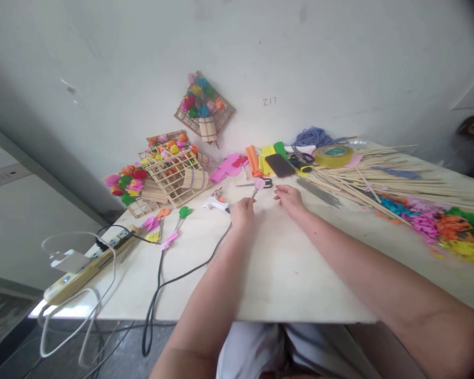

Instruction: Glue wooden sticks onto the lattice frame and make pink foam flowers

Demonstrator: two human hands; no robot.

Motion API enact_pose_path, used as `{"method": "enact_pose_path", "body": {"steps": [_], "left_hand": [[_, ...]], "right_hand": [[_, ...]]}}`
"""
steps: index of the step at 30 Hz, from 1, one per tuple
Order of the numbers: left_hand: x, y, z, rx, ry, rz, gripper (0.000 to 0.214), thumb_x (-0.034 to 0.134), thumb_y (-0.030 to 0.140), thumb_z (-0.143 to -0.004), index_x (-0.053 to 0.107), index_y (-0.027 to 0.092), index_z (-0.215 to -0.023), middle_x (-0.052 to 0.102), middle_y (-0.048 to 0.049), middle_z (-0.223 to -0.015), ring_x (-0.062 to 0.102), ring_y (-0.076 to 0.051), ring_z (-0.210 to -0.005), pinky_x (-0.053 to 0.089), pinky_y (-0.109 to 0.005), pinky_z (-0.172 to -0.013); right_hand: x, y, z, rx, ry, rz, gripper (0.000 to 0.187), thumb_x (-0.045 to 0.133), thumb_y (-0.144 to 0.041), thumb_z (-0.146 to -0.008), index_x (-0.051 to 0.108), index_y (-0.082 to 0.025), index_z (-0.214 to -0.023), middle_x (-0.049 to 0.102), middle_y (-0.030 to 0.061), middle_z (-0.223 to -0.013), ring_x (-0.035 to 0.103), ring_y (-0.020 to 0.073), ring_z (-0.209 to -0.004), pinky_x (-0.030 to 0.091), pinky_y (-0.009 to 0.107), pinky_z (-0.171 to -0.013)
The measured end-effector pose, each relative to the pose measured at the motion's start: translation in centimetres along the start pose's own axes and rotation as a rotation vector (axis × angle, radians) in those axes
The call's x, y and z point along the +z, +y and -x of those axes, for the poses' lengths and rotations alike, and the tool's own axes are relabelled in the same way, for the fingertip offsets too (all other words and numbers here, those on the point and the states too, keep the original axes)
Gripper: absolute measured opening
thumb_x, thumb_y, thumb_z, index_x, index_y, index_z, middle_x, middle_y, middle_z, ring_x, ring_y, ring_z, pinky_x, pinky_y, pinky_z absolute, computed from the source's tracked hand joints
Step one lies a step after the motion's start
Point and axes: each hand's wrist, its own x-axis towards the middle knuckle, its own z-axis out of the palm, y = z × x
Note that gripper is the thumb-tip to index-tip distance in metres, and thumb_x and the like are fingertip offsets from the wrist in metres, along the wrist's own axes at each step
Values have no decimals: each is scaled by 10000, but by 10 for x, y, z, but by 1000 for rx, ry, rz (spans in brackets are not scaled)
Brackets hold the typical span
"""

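Note:
My left hand (243,210) is closed around the lower end of a thin stick that carries a small pink foam flower (259,183) at its top. My right hand (288,198) rests on the table just right of it, fingers curled and loosely apart, holding nothing that I can see. A white glue gun (215,203) lies on the table directly left of my left hand, its black cord (169,279) trailing toward the table's near edge. Black-handled scissors (265,182) lie just behind the flower.
Finished stick flowers (164,225) lie at the left beside a power strip (89,263). Stick baskets with foam flowers (169,166) stand against the wall. At the right lie bamboo sticks (383,176), foam petals (430,223), a tape roll (334,155), a phone (279,165) and foam sheets (227,167).

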Motion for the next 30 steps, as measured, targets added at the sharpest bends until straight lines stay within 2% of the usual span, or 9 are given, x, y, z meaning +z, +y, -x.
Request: {"method": "enact_pose_path", "body": {"steps": [5, 8, 12, 16, 19, 23, 27, 30], "left_hand": [[17, -5, -5, 22, -68, 113, 348, 396, 358, -819, 676, 173, -913, 623, -39, -636, 559, -150, -641, 387, -245, -615], [19, -11, -15, -2, -46, 121, 337, 403, 357, -813, 674, 177, -901, 609, -26, -587, 559, -143, -614, 390, -239, -607], [8, -29, -29, -57, 24, 147, 344, 385, 377, -821, 655, 185, -914, 640, -21, -622, 575, -124, -601, 398, -227, -608], [-6, -46, -35, -106, 34, 172, 354, 390, 396, -812, 642, 176, -930, 642, -20, -640, 558, -115, -559, 384, -222, -567], [-13, -49, -34, -92, 20, 161, 373, 388, 407, -810, 647, 167, -928, 604, -9, -583, 502, -105, -496, 351, -220, -519], [-15, -40, -28, -13, -91, 119, 355, 424, 408, -789, 667, 168, -885, 525, 18, -509, 420, -90, -443, 297, -212, -473], [-13, -31, -22, 56, -188, 115, 350, 433, 382, -782, 673, 151, -887, 461, 28, -476, 383, -87, -439, 278, -207, -467], [-11, -28, -20, 78, -250, 83, 356, 444, 394, -771, 685, 149, -866, 442, 29, -467, 370, -88, -443, 272, -208, -474]], "right_hand": [[-7, 0, -5, 38, 46, -134, 264, 520, -174, -711, 609, -132, -957, 631, 55, -771, 598, 111, -594, 399, 169, -394], [-6, 1, -4, 35, 44, -144, 250, 522, -179, -703, 608, -138, -934, 619, 41, -725, 593, 110, -567, 403, 174, -394], [-5, 0, -1, 39, 37, -134, 262, 546, -199, -698, 607, -136, -945, 607, 27, -685, 580, 105, -538, 404, 177, -395], [-3, 0, -1, 44, 40, -138, 261, 544, -184, -706, 604, -132, -955, 597, 24, -700, 583, 101, -555, 395, 167, -394], [-4, -1, -1, 33, 20, -144, 263, 546, -191, -722, 596, -130, -973, 597, 30, -731, 585, 97, -568, 393, 162, -400], [-9, -3, -2, -10, -85, -196, 277, 560, -250, -746, 578, -140, -999, 616, 58, -867, 591, 88, -580, 398, 166, -415], [-17, -4, -2, -45, -290, -224, 345, 560, -338, -771, 555, -134, -1049, 603, 102, -1021, 589, 83, -603, 407, 169, -438], [-19, -4, 1, -70, -406, -219, 399, 559, -352, -782, 532, -132, -1114, 599, 114, -1053, 593, 92, -639, 420, 175, -467]]}}
